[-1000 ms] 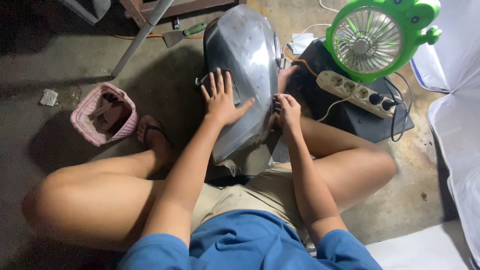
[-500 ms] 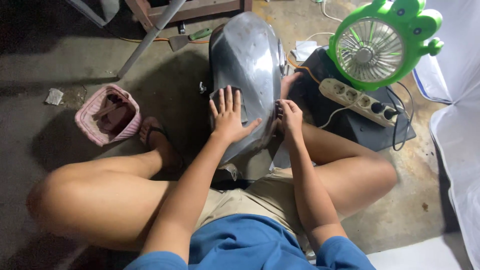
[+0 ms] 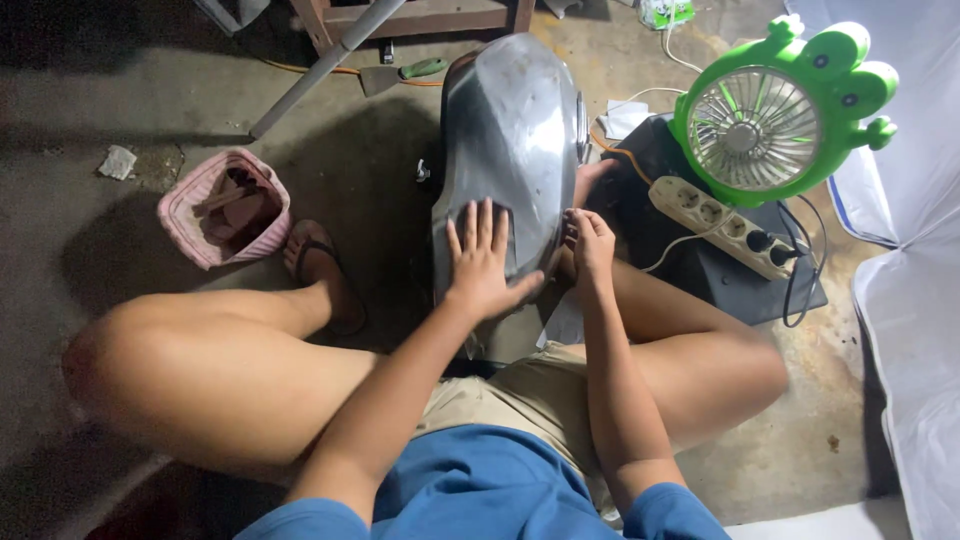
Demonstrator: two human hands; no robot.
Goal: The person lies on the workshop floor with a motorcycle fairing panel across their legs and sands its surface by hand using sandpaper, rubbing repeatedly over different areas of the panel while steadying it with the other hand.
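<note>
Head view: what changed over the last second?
The left hand slid down the grey metal tank toward the person, palm staying flat on it. The right hand stays curled at the tank's right edge. The green fan, power strip and pink basket stayed put.

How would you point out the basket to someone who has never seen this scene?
Start at the grey metal tank under the left hand, then look to the picture's left, past the sandalled foot. The basket sits there on the floor, pink-striped and holding scraps.
</note>
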